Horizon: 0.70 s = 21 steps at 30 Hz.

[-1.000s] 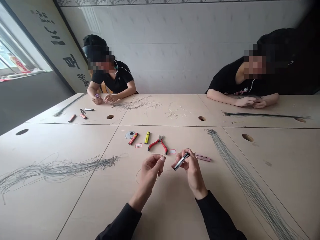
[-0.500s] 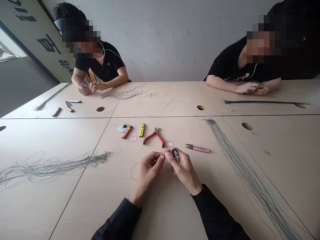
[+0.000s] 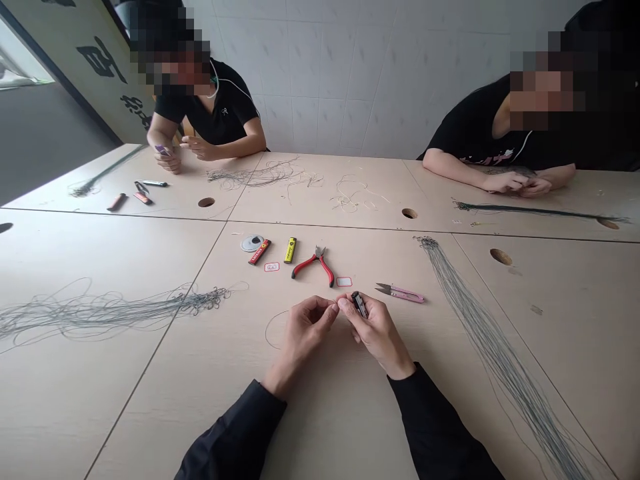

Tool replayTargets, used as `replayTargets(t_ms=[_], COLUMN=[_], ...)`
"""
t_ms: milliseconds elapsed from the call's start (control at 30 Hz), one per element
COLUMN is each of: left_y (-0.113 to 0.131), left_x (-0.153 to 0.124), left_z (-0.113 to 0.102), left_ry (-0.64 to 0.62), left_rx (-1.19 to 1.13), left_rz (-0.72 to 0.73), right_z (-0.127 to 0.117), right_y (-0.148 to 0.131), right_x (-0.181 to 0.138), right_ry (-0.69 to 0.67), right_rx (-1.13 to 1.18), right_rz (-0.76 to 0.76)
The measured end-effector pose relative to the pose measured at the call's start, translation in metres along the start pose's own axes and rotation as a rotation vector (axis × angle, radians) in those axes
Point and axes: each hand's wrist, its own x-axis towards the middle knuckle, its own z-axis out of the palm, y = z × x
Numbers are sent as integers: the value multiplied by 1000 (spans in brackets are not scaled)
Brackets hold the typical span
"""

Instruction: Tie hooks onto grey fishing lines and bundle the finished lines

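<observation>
My left hand [image 3: 306, 328] is closed, thumb and forefinger pinching a thin cord [image 3: 266, 330] that curves out to its left. Fingertip to fingertip with it, my right hand [image 3: 377, 333] wraps round a black lighter [image 3: 359, 304], which sticks up between thumb and fingers. Its thumb and forefinger also meet at the cord's end, where the detail is too small to make out. Just beyond my hands lie red-handled pliers [image 3: 320, 254] with their handles spread. Pink-handled thread snips [image 3: 401, 293] lie to the right of them.
A bundle of grey-green cords [image 3: 150, 316] lies left, another bundle [image 3: 480, 333] right. Behind the pliers are a yellow lighter [image 3: 290, 250], a red lighter [image 3: 260, 252], a round disc [image 3: 247, 245] and small labels [image 3: 271, 267]. Two people sit opposite; the table [image 3: 330, 413] has round holes.
The camera view has tilted slightly, shifting the scene. My hands stay together, still holding the cord and lighter. The left co-worker's hands have moved a little apart.
</observation>
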Motion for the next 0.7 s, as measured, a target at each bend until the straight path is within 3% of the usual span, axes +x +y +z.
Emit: replayTargets(t_ms=[233, 400, 700], left_y=[-1, 2, 1], left_x=[-1, 0, 4], left_z=[-1, -3, -4], left_ry=[-29, -77, -60], left_rx=[-58, -173, -155], left_rz=[14, -19, -32], right_z=[-4, -3, 0], right_y=[2, 4, 5], right_x=[-1, -1, 0], right_ry=[29, -22, -46], right_rx=[-48, -23, -39], right_rz=[-23, 3, -5])
